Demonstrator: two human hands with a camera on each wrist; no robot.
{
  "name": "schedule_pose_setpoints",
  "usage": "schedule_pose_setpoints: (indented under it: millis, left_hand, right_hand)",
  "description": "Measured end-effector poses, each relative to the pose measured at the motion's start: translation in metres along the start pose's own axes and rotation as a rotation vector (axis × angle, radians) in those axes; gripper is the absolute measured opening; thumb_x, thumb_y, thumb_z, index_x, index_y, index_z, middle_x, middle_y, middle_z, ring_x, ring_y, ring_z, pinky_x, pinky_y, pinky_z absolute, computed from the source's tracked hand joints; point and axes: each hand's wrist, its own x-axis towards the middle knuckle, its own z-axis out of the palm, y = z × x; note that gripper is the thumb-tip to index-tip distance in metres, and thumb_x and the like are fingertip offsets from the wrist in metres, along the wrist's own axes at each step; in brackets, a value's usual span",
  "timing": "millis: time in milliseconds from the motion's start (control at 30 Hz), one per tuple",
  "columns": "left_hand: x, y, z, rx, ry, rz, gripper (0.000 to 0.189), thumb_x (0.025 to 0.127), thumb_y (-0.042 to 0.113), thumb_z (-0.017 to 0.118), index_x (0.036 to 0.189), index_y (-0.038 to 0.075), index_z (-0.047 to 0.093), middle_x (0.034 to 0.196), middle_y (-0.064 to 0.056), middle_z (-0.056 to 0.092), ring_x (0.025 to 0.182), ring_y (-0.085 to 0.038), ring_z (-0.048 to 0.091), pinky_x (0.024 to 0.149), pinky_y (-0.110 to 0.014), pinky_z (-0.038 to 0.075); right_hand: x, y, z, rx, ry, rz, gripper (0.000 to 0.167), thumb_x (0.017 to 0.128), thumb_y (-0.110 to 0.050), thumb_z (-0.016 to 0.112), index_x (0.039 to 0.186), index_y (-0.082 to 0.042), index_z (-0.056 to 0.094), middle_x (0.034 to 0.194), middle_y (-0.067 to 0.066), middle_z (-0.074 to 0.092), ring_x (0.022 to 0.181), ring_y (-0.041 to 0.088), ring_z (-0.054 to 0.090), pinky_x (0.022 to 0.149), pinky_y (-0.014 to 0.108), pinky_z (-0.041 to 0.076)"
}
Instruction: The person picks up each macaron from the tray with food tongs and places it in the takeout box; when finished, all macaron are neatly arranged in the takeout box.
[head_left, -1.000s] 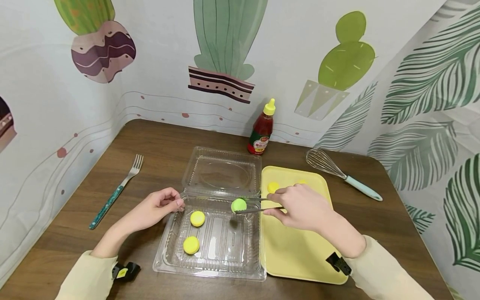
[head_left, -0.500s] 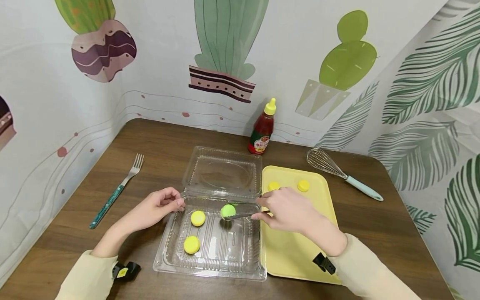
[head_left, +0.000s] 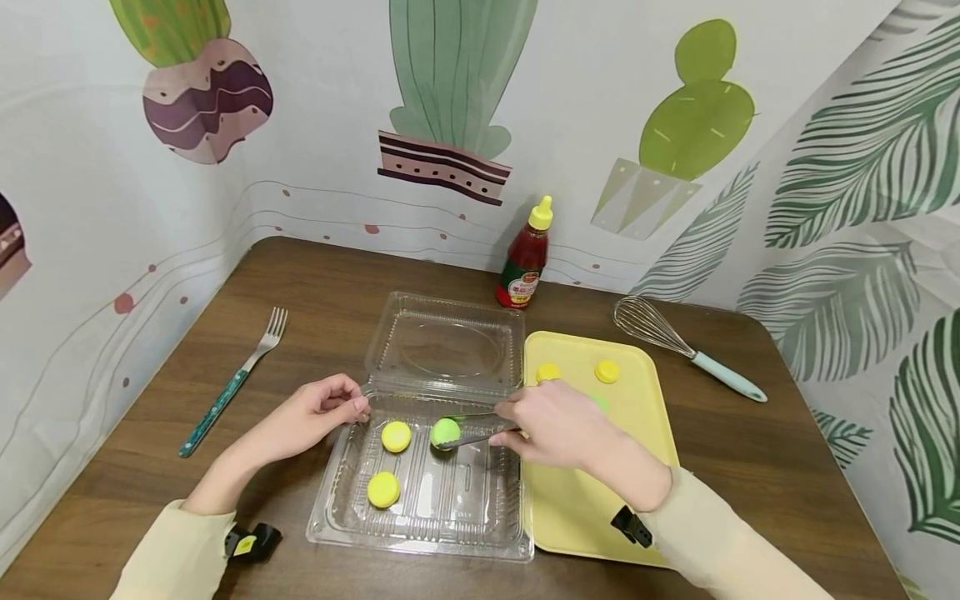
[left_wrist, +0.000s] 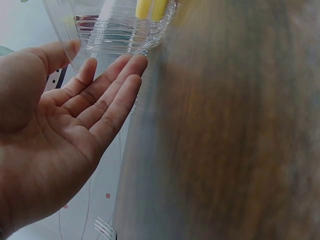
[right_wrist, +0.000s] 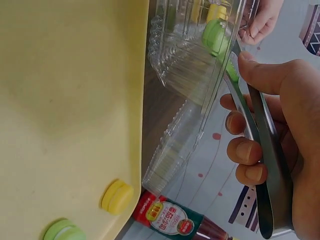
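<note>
Since before, the green cookie (head_left: 446, 432) is moving left in the box (head_left: 480, 504), nearer the yellow cookies (head_left: 396, 437). The right hand (head_left: 555, 423) is squeezing the tongs (right_wrist: 276, 195) round it; the left hand (head_left: 322, 414) is pinching the box's edge. It is looking light and crumbly, so its sides are probably needing soft squeezing.

A pale, cloth-like wall covering (head_left: 322, 100) rises behind and to both sides of a dark brown wood-grain table (head_left: 322, 287) with rounded far corners. On its far left is a striped green cactus (head_left: 176, 29) in a rounded pot (head_left: 208, 104) with a purple zigzag band; a tall grey-green cactus (head_left: 459, 75) fills the middle, and a smaller olive one (head_left: 696, 121) stands farther right. Thin wavy lines and reddish dots run low along the left. Large green leaves (head_left: 870, 158) cover the right side, where the covering creases. The light is soft and fairly even.
</note>
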Motion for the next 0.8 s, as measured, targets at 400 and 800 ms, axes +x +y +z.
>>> schedule_pose_setpoints:
  millis: [400, 800]
  left_hand:
    - [0.001, -0.001, 0.0, 0.002, -0.002, 0.009, 0.015, 0.103, 0.022, 0.059, 0.104, 0.007, 0.059, 0.096, -0.004, 0.071, 0.09, -0.018, 0.07, 0.078, -0.029, 0.055]
    - [-0.002, 0.004, 0.0, -0.012, -0.001, 0.01, 0.014, 0.102, 0.018, 0.06, 0.104, 0.004, 0.06, 0.096, -0.005, 0.071, 0.091, -0.02, 0.069, 0.078, -0.028, 0.055]
  right_hand:
    - [0.007, -0.005, 0.007, -0.018, -0.056, -0.006, 0.04, 0.092, -0.044, 0.07, 0.066, -0.02, 0.051, 0.056, -0.012, 0.041, 0.045, 0.005, 0.038, 0.045, 0.026, 0.04]
    - [0.009, -0.007, 0.011, -0.042, -0.064, -0.002, 0.04, 0.091, -0.045, 0.071, 0.066, -0.02, 0.053, 0.057, -0.012, 0.043, 0.045, 0.005, 0.039, 0.043, 0.024, 0.038]
